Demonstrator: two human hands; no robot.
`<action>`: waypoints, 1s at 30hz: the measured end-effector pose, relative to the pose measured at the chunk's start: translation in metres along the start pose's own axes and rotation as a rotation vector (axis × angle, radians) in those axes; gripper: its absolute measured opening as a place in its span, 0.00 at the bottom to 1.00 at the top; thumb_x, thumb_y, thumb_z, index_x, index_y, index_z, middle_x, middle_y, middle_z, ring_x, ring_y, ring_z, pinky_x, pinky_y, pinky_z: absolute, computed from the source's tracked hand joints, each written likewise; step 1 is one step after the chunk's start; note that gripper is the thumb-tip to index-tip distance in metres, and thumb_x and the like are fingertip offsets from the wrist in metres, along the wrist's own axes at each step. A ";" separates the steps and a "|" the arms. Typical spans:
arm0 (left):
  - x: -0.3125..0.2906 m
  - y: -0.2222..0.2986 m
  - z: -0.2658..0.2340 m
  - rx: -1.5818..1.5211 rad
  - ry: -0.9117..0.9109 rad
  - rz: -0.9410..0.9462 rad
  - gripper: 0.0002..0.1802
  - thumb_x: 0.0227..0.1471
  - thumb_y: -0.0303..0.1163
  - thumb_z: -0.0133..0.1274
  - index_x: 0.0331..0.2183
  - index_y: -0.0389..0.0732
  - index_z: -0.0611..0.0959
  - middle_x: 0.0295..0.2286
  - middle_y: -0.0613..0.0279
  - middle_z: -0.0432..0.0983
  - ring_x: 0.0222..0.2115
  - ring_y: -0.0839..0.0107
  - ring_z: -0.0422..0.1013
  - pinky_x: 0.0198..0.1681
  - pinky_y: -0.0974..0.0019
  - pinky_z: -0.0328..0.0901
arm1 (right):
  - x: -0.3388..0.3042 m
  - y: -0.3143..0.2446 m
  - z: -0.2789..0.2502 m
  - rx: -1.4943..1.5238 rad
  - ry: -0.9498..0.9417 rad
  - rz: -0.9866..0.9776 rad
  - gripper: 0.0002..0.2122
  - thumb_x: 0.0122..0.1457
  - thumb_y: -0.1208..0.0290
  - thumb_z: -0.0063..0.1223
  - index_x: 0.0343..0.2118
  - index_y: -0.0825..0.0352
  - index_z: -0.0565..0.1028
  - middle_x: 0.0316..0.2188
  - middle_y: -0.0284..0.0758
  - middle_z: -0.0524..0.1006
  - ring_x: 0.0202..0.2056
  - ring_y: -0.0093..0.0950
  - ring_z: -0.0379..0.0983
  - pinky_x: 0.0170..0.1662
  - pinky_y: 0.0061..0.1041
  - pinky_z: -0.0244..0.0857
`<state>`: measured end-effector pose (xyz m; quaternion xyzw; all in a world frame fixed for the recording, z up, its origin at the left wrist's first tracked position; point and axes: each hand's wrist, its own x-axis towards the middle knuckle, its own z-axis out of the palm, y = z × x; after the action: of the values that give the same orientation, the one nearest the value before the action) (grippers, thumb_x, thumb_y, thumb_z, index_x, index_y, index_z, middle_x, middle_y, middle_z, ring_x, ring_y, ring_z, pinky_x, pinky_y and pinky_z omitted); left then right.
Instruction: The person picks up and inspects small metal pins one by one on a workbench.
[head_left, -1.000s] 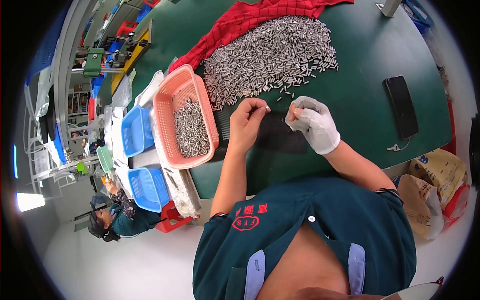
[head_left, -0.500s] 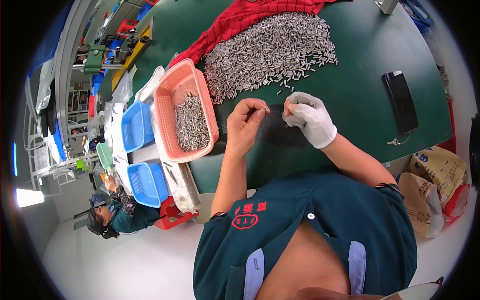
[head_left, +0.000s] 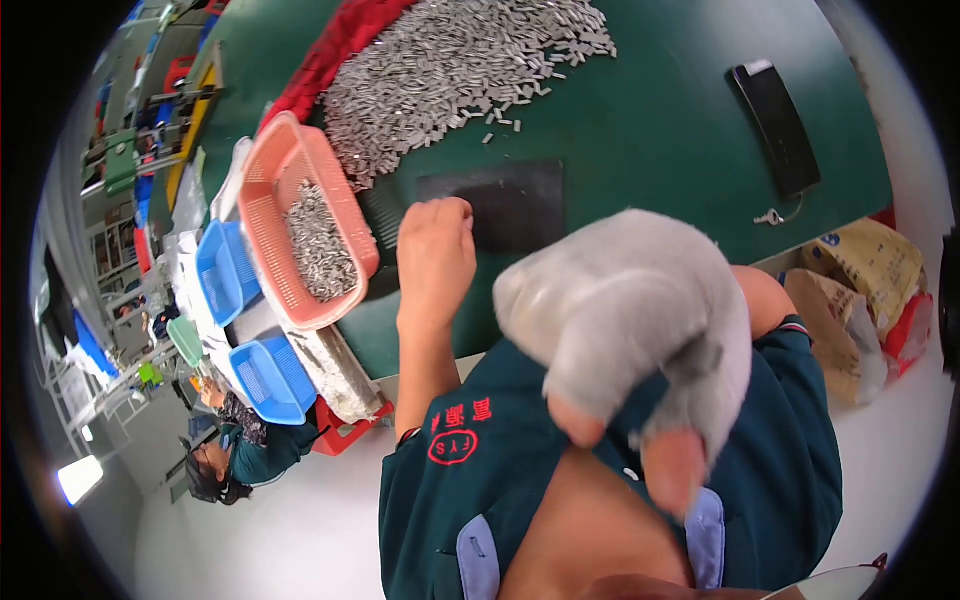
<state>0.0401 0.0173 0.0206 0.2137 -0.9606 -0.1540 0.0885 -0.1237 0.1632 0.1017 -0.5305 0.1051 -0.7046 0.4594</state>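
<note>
My left hand (head_left: pixel 436 255) is bare, its fingers curled closed above the left edge of a dark mat (head_left: pixel 515 205); whatever they may hold is hidden. Close to the camera, my right hand (head_left: pixel 640 310) is raised in front of my chest in a whitish glove with bare fingertips. Its thumb and a finger are apart, with nothing visible between them. Beyond the mat lies a heap of small silvery metal cylinders (head_left: pixel 460 75). More such pieces lie in a pink plastic basket (head_left: pixel 278 270) left of my left hand.
Red cloth (head_left: pixel 325 60) borders the heap on the green table (head_left: pixel 670 120). A black phone-like device (head_left: pixel 778 130) and a key (head_left: pixel 768 217) lie at the right. Blue baskets (head_left: pixel 272 380) stand at the left, near another person (head_left: pixel 262 452). Paper sacks (head_left: pixel 850 300) sit beyond the right edge.
My right hand has left the spot beside my left hand and risen toward the camera. My left hand has turned knuckles-up. The view has shifted, and the dark mat is more exposed.
</note>
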 end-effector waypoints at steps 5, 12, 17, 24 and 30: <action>0.006 0.004 0.006 0.068 0.023 0.043 0.04 0.44 0.22 0.52 0.27 0.37 0.75 0.23 0.54 0.71 0.27 0.55 0.67 0.34 0.55 0.62 | 0.009 0.003 0.012 0.101 0.005 -0.070 0.23 0.51 0.48 0.55 0.29 0.69 0.72 0.10 0.35 0.64 0.11 0.39 0.59 0.18 0.37 0.47; 0.012 0.005 0.014 0.120 0.003 0.091 0.04 0.44 0.21 0.52 0.28 0.37 0.75 0.25 0.55 0.70 0.29 0.56 0.66 0.35 0.57 0.61 | 0.019 -0.001 0.006 0.038 -0.234 -0.036 0.21 0.47 0.50 0.58 0.20 0.66 0.67 0.10 0.36 0.63 0.14 0.43 0.62 0.21 0.37 0.51; 0.012 0.008 0.016 0.108 0.000 0.131 0.05 0.43 0.21 0.52 0.28 0.37 0.75 0.25 0.56 0.70 0.30 0.57 0.66 0.35 0.57 0.61 | 0.017 0.001 0.019 0.056 -0.166 -0.011 0.23 0.43 0.50 0.59 0.15 0.64 0.63 0.10 0.37 0.62 0.17 0.45 0.63 0.24 0.36 0.53; 0.013 0.007 0.023 0.015 0.067 0.165 0.09 0.43 0.21 0.54 0.31 0.36 0.76 0.29 0.55 0.73 0.32 0.56 0.67 0.36 0.57 0.63 | 0.017 -0.002 0.011 0.010 -0.362 0.047 0.25 0.44 0.45 0.56 0.14 0.64 0.62 0.09 0.36 0.60 0.16 0.43 0.61 0.24 0.35 0.52; -0.002 0.010 0.016 -0.060 0.098 -0.012 0.11 0.42 0.22 0.57 0.32 0.36 0.77 0.29 0.55 0.73 0.32 0.55 0.68 0.38 0.57 0.63 | 0.003 -0.006 0.024 0.129 -0.068 0.169 0.27 0.48 0.41 0.53 0.14 0.64 0.61 0.10 0.35 0.59 0.15 0.41 0.61 0.23 0.36 0.52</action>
<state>0.0338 0.0307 0.0087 0.2239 -0.9488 -0.1725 0.1407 -0.1069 0.1722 0.1171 -0.5129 0.0882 -0.6502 0.5535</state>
